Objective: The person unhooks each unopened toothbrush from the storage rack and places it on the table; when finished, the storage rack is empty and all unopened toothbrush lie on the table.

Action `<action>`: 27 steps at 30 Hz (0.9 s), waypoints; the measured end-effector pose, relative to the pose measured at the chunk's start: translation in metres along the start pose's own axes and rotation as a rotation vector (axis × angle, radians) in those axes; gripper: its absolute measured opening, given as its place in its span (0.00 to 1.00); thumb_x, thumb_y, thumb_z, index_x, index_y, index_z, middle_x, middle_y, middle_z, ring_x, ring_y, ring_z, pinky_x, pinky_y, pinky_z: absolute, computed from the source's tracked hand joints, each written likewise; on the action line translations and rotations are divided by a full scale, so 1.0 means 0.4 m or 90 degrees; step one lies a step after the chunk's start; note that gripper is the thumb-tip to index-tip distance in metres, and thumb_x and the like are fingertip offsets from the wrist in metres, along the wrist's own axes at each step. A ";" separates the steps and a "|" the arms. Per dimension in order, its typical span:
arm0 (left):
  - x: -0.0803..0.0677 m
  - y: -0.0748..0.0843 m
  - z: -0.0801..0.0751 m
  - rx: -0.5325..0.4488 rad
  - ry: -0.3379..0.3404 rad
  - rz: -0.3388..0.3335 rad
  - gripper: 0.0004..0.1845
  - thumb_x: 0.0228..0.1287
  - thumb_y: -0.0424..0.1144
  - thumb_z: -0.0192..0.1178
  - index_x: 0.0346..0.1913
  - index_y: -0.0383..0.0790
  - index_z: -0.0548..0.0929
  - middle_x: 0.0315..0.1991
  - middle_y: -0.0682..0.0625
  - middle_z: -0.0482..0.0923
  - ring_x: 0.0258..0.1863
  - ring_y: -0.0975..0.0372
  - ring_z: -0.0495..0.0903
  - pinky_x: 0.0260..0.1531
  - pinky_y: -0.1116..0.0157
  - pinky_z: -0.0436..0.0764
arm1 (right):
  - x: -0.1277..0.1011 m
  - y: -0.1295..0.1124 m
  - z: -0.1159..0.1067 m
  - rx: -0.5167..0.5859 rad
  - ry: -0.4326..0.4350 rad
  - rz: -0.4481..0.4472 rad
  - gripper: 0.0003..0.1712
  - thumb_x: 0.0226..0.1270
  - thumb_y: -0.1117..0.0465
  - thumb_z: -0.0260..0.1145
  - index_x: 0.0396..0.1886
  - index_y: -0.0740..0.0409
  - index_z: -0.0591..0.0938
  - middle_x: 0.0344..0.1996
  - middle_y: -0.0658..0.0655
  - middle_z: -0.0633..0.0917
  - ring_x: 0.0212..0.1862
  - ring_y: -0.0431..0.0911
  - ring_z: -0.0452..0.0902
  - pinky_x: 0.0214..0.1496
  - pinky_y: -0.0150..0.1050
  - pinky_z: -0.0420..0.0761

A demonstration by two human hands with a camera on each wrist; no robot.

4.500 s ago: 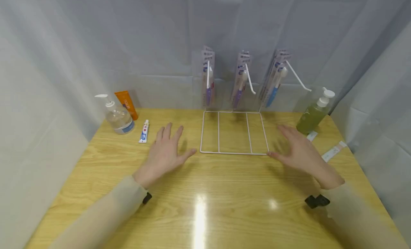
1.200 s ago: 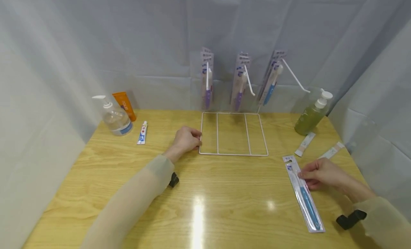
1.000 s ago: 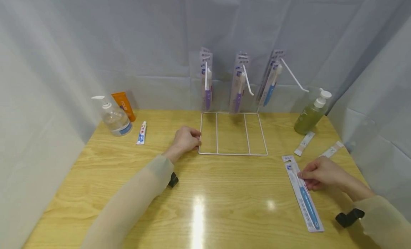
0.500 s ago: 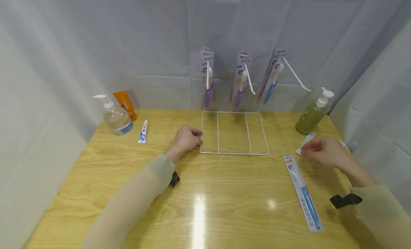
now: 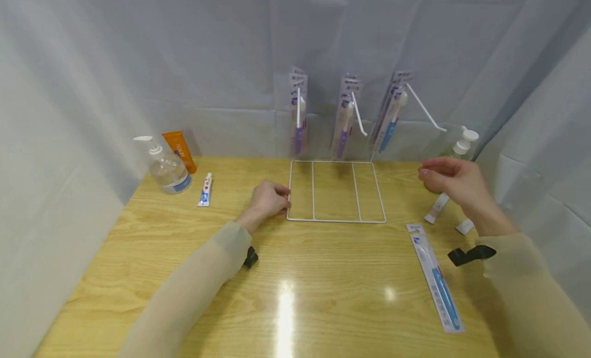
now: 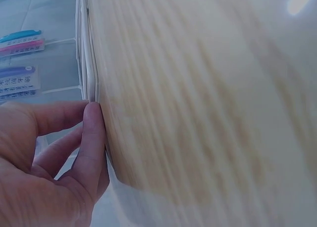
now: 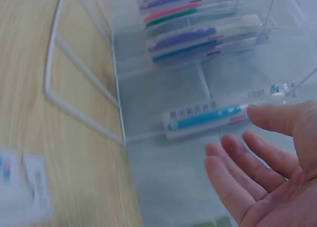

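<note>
My left hand (image 5: 269, 199) pinches the left side wire of a white wire display rack (image 5: 335, 221) between thumb and fingers; the left wrist view shows the fingertips on the wire. My right hand (image 5: 457, 186) is raised with loosely bent fingers and holds nothing. It is in front of a green pump bottle (image 5: 462, 146), partly hiding it. In the right wrist view its fingers are close to a packaged blue toothbrush (image 7: 205, 118) hanging on the rack's right hook. Packaged purple toothbrushes (image 5: 299, 135) hang on the other hooks. Another packaged blue toothbrush (image 5: 436, 281) lies on the table.
On the left are a clear pump bottle (image 5: 170, 172), an orange tube (image 5: 181, 151) and a small toothpaste tube (image 5: 205, 190). Two small white sachets lie on the right, one sachet (image 5: 436, 208) below the green bottle. Grey curtain (image 5: 221, 65) closes off the back and sides.
Over the last seconds my left hand took hold of the rack and a blue toothbrush came to lie on the table. My right hand let go of it and moved up and back.
</note>
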State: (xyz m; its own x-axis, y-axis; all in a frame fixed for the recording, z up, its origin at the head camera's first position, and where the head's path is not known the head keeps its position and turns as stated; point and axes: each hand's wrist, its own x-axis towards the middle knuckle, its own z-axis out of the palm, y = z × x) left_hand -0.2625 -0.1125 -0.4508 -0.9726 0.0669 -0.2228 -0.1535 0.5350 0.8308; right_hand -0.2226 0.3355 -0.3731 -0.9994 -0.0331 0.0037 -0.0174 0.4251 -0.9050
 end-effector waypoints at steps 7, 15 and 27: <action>0.000 0.001 -0.005 0.006 -0.001 0.004 0.23 0.64 0.24 0.71 0.63 0.32 0.91 0.48 0.39 0.92 0.33 0.61 0.91 0.34 0.71 0.96 | 0.074 -0.040 0.049 0.191 0.043 -0.028 0.08 0.78 0.62 0.76 0.50 0.43 0.90 0.39 0.36 0.95 0.43 0.31 0.92 0.49 0.23 0.94; 0.001 0.000 -0.002 -0.001 -0.006 -0.001 0.22 0.65 0.25 0.72 0.63 0.32 0.91 0.47 0.41 0.92 0.34 0.62 0.90 0.33 0.71 0.95 | 0.164 -0.100 0.088 0.208 0.149 -0.064 0.12 0.73 0.63 0.79 0.53 0.54 0.90 0.36 0.34 0.93 0.39 0.30 0.90 0.44 0.20 0.91; -0.004 -0.001 -0.003 -0.012 -0.014 -0.006 0.22 0.66 0.24 0.71 0.63 0.32 0.91 0.52 0.37 0.92 0.33 0.62 0.90 0.35 0.71 0.96 | 0.268 -0.163 0.111 0.157 0.238 -0.094 0.20 0.71 0.64 0.80 0.60 0.58 0.87 0.43 0.35 0.90 0.48 0.29 0.86 0.59 0.25 0.88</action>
State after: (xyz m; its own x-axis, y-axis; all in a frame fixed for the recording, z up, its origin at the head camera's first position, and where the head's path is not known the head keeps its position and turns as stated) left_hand -0.2609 -0.1139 -0.4501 -0.9671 0.0798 -0.2417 -0.1666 0.5197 0.8380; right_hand -0.3274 0.2641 -0.3325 -0.9295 0.2699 0.2514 -0.1977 0.2108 -0.9573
